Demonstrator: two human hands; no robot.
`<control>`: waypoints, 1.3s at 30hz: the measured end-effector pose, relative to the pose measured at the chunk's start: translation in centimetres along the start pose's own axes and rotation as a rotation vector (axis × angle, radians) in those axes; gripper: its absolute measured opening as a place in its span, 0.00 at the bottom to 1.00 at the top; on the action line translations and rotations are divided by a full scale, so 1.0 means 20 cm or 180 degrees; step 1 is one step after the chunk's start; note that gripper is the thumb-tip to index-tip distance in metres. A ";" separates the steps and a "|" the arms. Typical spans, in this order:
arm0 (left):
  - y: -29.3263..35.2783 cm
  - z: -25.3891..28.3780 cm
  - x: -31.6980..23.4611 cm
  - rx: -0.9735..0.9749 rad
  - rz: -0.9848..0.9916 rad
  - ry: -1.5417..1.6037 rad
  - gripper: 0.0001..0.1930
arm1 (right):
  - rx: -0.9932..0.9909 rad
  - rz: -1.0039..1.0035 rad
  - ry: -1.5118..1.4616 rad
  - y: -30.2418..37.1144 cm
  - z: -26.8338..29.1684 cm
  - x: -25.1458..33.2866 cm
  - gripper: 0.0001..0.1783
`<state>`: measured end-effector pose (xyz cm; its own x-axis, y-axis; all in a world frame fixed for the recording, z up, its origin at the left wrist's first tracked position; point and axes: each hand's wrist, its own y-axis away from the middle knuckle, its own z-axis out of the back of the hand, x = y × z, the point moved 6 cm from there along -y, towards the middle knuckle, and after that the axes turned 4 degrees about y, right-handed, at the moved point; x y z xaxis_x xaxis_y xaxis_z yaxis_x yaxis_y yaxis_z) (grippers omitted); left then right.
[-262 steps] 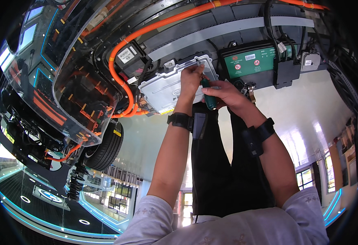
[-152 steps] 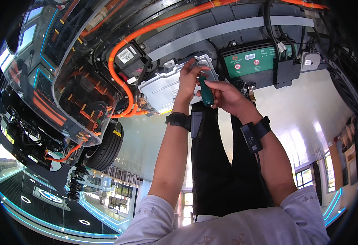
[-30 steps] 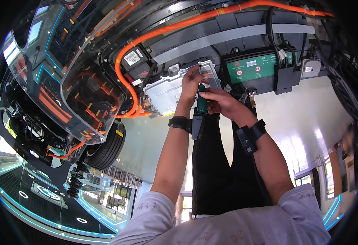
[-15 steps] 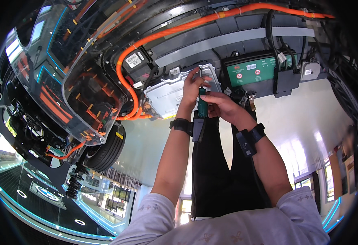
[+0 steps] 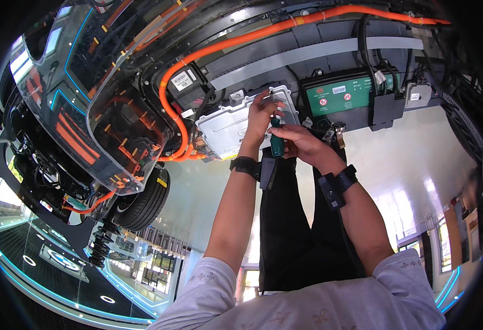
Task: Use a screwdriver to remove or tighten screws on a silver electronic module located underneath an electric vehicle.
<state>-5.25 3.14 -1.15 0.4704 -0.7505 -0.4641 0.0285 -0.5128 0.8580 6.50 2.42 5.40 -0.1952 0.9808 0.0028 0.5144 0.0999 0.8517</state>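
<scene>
A screwdriver (image 5: 277,144) with a dark green handle points away from me, its thin shaft over the near right part of a silver-grey metal cover (image 5: 225,129). My right hand (image 5: 303,142) grips the handle, thumb along its upper end. Around the shaft, farther up, the fingers of my left hand (image 5: 259,118) are closed near the cover's raised edge. Those fingers partly cover the shaft, and what its tip touches is too small to make out.
A thick orange cable (image 5: 167,91) curves around the cover's left side. Right of the cover sits a green-topped battery (image 5: 340,96) with black cables. A clear panel (image 5: 95,118) stands at left, above a tire (image 5: 145,203). Glossy pale floor (image 5: 384,165) lies below.
The screwdriver's handle has tilted slightly, its near end shifting a little to the right. Both hands keep nearly the same place and hold.
</scene>
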 end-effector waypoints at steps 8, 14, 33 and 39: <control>-0.02 0.02 0.02 0.0028 0.0100 0.0088 0.31 | 0.0626 -0.0024 -0.0493 -0.01 0.01 -0.01 0.18; -0.01 0.00 0.00 -0.0059 0.0195 0.0056 0.29 | 0.0352 0.0122 -0.0324 -0.02 0.04 -0.03 0.16; -0.01 0.01 0.02 -0.0116 0.0276 0.0129 0.30 | 0.0027 -0.0123 -0.0597 0.00 0.01 0.02 0.17; -0.03 0.02 0.01 -0.0039 0.0287 0.0163 0.29 | 0.0565 0.0216 -0.0372 0.00 0.03 0.03 0.21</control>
<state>-5.54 3.04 -1.88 0.5162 -0.7709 -0.3732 -0.0055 -0.4387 0.8986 6.86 3.14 5.06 -0.0623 0.9980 -0.0126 0.6641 0.0509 0.7459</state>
